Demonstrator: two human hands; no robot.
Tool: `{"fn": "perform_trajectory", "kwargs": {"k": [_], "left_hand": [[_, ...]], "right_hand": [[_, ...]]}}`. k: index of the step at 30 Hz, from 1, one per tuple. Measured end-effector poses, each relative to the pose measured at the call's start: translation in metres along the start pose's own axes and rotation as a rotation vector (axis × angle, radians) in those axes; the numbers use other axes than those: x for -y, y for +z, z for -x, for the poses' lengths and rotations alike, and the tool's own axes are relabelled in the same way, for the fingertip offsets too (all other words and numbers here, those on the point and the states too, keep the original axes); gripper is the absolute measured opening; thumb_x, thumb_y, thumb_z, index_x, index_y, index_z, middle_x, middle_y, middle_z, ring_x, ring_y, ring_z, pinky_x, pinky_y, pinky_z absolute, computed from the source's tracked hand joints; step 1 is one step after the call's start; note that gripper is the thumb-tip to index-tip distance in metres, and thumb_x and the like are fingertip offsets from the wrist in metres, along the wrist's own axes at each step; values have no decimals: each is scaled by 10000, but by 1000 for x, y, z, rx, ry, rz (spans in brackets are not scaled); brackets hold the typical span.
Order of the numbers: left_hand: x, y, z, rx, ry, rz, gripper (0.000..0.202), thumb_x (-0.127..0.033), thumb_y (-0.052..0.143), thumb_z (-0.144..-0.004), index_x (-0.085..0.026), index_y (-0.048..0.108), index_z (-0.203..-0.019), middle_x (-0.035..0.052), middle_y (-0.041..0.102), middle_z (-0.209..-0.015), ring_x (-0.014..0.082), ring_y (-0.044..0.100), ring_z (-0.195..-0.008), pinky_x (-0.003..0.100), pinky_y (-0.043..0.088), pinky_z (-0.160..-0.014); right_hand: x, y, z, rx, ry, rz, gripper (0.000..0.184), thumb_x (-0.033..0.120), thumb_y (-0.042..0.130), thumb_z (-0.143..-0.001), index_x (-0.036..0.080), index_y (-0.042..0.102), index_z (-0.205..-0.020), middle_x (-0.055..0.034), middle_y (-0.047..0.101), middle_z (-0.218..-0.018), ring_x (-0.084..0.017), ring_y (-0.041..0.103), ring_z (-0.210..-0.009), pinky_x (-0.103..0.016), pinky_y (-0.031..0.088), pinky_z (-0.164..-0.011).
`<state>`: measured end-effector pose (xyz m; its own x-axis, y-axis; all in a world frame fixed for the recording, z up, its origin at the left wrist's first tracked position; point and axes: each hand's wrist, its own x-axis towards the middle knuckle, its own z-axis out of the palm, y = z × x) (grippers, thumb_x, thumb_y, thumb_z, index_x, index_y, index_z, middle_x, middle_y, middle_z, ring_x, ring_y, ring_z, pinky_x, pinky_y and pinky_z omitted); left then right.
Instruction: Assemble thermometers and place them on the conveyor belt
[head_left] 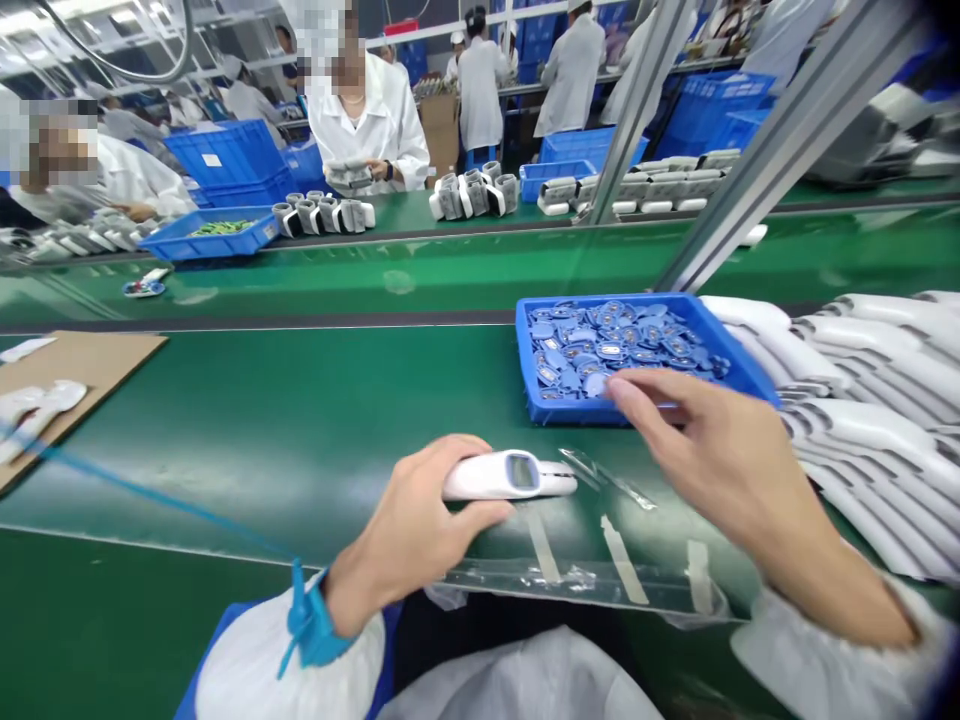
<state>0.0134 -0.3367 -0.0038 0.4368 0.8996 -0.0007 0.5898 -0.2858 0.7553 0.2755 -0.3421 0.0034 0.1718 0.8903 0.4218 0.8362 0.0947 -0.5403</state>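
My left hand [429, 510] is wrapped round a white handheld thermometer [484, 477] with a small grey display, lying on its side just above the green bench. Its narrow end points right. At the front edge of a blue tray [529, 395], my right hand [709, 450] pinches a small blue oval plastic part [596, 385] between thumb and fingertips. Many similar blue parts [611, 340] fill the tray in a loose heap. Two thin clear strips [611, 480] lie on the bench between the thermometer and my right hand.
White curved housings [862, 420] are stacked at the right. A cardboard sheet [112, 365] with white pieces lies at the left. Tape strips [624, 560] hold plastic film at the front edge. Beyond the bench run a green conveyor [390, 265] and a metal post [780, 150]; co-workers stand there.
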Motion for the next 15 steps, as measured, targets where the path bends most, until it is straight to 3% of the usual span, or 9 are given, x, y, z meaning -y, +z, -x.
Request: {"fn": "perform_trajectory", "kwargs": {"k": [3, 6, 8, 11, 15], "left_hand": [[6, -2, -5, -11, 94, -224, 457, -241, 811, -821, -223, 591, -1220, 37, 686, -1194, 236, 630, -1061, 367, 471, -925], [3, 6, -12, 61, 218, -501, 285, -244, 750, -881, -195, 623, -1130, 56, 700, -1079, 258, 620, -973, 396, 454, -846], [-1, 9, -16, 54, 221, -562, 186, -244, 732, -891, -193, 646, -1048, 56, 703, -1022, 258, 616, -938, 392, 440, -816], [2, 2, -17, -67, 47, -348, 211, -279, 738, -877, -203, 658, -1056, 43, 702, -1018, 230, 616, -902, 361, 441, -804], [17, -14, -16, -124, -273, 255, 397, -485, 724, -873, -169, 660, -1106, 60, 688, -1001, 210, 613, -876, 320, 465, -762]], "right_hand": [[-20, 9, -36, 147, -63, 129, 155, 249, 687, -907, 217, 776, -1029, 1, 771, -948, -166, 698, -767, -293, 497, -749], [-16, 30, -65, 321, -85, 225, 213, 254, 686, -923, 165, 759, -1103, -65, 760, -1067, -219, 702, -922, -322, 485, -819], [-8, 41, -77, 391, -76, 249, 228, 262, 706, -912, 143, 760, -1099, -97, 759, -1068, -256, 700, -990, -327, 477, -814], [2, 47, -89, 484, -29, 281, 208, 225, 727, -881, 138, 764, -1066, -106, 767, -1009, -264, 708, -971, -319, 470, -787], [9, 44, -95, 528, -16, 299, 130, 187, 687, -889, 150, 756, -992, -91, 763, -977, -245, 702, -936, -305, 471, -790]]}}
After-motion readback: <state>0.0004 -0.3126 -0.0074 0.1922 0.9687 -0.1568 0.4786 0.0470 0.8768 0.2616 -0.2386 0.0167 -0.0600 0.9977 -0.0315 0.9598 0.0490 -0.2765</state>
